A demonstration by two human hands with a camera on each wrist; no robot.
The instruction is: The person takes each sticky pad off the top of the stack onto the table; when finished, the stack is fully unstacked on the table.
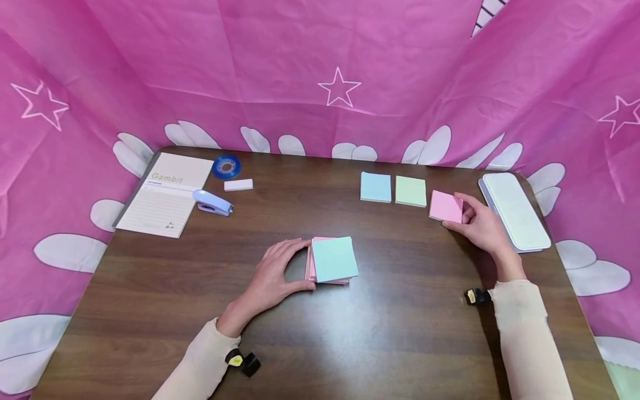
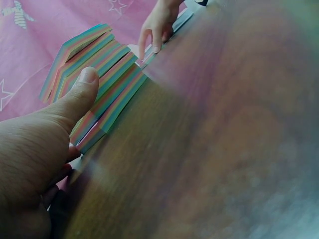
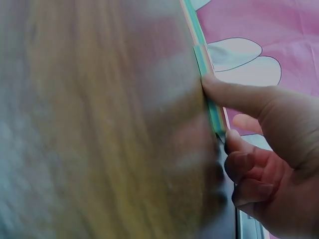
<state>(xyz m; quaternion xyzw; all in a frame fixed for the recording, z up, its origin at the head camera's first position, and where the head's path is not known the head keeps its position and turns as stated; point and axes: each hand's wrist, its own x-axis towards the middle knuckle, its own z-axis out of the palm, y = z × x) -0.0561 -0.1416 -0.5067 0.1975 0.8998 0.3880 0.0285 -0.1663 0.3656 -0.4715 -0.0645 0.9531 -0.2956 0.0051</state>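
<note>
A thick stack of sticky notes (image 1: 334, 259) with a light blue top sheet lies at the table's middle. My left hand (image 1: 302, 265) grips its left side, thumb at the near corner and fingers at the far one. In the left wrist view the stack (image 2: 107, 74) shows striped multi-coloured edges, fanned askew, with my thumb (image 2: 82, 89) against it. At the back right, my right hand (image 1: 457, 214) pinches the right edge of a pink pad (image 1: 444, 206) lying flat on the table. In the blurred right wrist view, a fingertip (image 3: 212, 84) presses a pad's edge (image 3: 215, 112).
A light blue pad (image 1: 375, 186) and a green pad (image 1: 410, 190) lie left of the pink one. A white flat case (image 1: 515, 211) sits by the right edge. Back left are a lined notebook (image 1: 165, 194), lilac stapler (image 1: 212, 201), blue tape roll (image 1: 226, 166) and white eraser (image 1: 238, 185). Pink cloth walls surround the table (image 1: 390, 333).
</note>
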